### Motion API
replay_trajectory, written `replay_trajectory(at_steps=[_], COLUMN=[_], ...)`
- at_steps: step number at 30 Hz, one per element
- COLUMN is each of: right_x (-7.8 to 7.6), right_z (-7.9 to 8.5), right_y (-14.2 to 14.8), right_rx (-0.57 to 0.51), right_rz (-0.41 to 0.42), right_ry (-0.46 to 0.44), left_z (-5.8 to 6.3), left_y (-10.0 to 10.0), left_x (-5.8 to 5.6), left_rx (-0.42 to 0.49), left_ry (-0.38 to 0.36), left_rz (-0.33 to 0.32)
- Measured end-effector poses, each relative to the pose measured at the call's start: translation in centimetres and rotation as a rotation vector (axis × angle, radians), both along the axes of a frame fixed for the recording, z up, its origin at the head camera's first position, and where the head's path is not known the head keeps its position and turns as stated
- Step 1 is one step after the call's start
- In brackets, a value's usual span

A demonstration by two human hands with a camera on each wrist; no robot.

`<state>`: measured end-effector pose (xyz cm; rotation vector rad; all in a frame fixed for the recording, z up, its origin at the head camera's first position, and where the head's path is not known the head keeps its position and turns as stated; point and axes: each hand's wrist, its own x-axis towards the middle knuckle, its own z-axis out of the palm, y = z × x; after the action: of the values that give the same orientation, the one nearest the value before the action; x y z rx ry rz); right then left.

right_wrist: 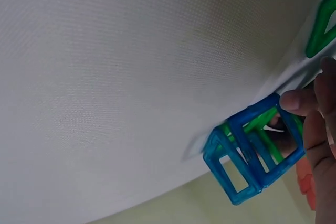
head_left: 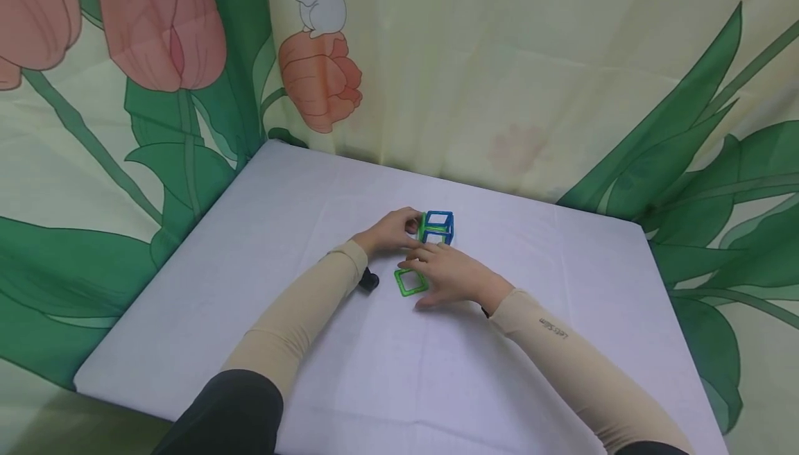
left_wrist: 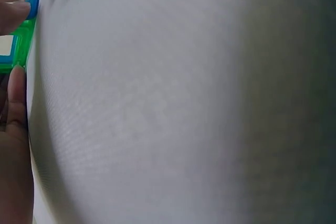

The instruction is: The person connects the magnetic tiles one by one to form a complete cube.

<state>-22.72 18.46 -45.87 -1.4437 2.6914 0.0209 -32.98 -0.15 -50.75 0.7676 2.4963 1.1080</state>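
A small box-shaped build of blue and green magnetic tiles [head_left: 440,231] stands on the white table, with open square frames. My left hand [head_left: 388,231] is at its left side, thumb and fingers gripping the green side tile. In the left wrist view the thumb [left_wrist: 17,90] touches the green tile edge [left_wrist: 22,43]. Reaching in from the near right, my right hand [head_left: 451,275] has its fingers extended. One right fingertip [right_wrist: 298,101] touches a corner of the blue frame [right_wrist: 252,163]. Below that hand a loose green square tile [head_left: 414,293] lies flat, partly covered.
A white cloth covers the table [head_left: 499,372]. Its far edge runs along a hanging curtain [head_left: 474,80] printed with flowers and leaves. A black rounded object [head_left: 370,280] shows beside the left wrist.
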Motion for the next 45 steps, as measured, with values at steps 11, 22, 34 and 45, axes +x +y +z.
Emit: replay_trajectory(at_steps=[11, 22, 34, 45], right_x=[-0.2, -0.6, -0.4, -2.9], right_z=[-0.1, -0.6, -0.6, 2.5], right_y=[-0.6, -0.6, -0.8, 1.0], right_rx=[0.027, -0.006, -0.02, -0.243], right_rz=[-0.026, 0.001, -0.019, -0.103], right_ry=[-0.029, -0.028, -0.056, -0.041], left_z=[0.3, 0.1, 0.2, -0.1], left_y=[0.0, -0.1, -0.1, 0.0], left_x=[0.2, 0.1, 0.2, 0.0], left_rx=[0.001, 0.004, 0.015, 0.023], left_ry=[-0.008, -0.01, -0.02, 0.019], left_rz=[0.001, -0.003, -0.003, -0.018])
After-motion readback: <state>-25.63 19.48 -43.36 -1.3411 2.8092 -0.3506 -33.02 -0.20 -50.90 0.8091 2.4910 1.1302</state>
